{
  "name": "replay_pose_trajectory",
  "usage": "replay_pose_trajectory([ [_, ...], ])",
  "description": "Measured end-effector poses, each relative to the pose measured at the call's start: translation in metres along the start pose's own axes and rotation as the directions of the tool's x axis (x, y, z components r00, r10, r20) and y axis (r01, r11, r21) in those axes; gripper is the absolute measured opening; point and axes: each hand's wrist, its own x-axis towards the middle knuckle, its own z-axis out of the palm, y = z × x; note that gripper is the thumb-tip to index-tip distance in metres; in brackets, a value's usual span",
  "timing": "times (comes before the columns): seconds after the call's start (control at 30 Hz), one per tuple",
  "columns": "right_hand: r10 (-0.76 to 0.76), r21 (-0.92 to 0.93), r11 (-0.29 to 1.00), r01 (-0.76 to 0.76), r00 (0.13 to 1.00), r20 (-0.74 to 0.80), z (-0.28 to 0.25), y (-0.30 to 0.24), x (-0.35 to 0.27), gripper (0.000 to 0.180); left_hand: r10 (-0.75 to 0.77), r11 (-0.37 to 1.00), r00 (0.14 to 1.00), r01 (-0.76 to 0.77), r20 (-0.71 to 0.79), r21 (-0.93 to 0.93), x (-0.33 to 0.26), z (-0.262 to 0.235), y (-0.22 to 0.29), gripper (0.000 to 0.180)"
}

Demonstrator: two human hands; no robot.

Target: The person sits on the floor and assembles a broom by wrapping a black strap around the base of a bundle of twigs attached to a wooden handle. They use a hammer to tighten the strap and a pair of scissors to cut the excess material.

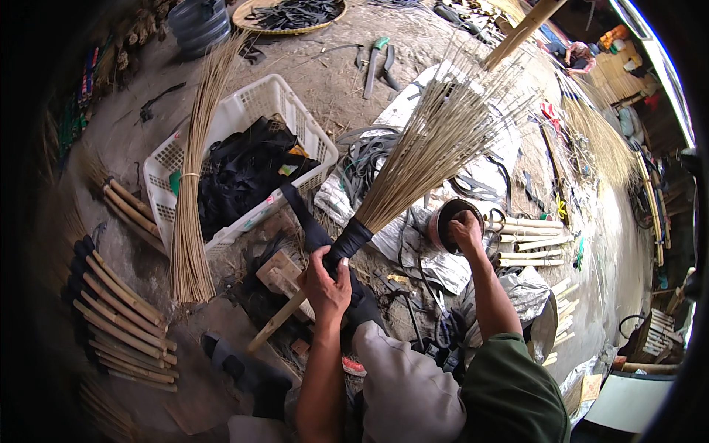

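Note:
My left hand (327,286) is wrapped round the neck of a stick broom (425,155), just below its black rubber binding (349,242). The bristles fan out up and to the right, and the wooden handle (275,323) slants down to the left. From the binding a loose black strip (305,219) runs up toward the white crate. My right hand (465,230) reaches into a round, dark-rimmed tin (434,230). Its fingers are curled together, their tips hidden inside, so what they hold cannot be seen.
A white plastic crate (325,140) holds black rubber strips, with a tied bundle of sticks (193,214) leaning across it. Finished brooms (125,317) lie at left. Scissors (443,321), a green-handled saw (375,66) and bamboo handles (532,244) lie around. Another person (578,57) sits far right.

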Motion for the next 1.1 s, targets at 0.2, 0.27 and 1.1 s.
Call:
replay_pose_trajectory([
  [0.2,-0.068,0.066,0.996,0.066,0.997,0.032,-0.010,-0.007,-0.018,0.011,-0.026,1.000,1.000,0.026,-0.010,0.016,-0.003,0.001,0.001,0.042],
  [0.27,-0.095,0.321,0.946,0.051,0.988,0.123,-0.012,-0.009,-0.024,0.014,-0.004,1.000,1.000,0.003,-0.024,-0.016,-0.003,0.002,0.001,0.042],
  [1.1,-0.248,-0.596,0.747,0.296,0.955,0.164,0.027,0.018,0.018,0.039,0.017,1.000,0.999,-0.016,-0.036,0.022,-0.001,-0.004,0.003,0.040],
])
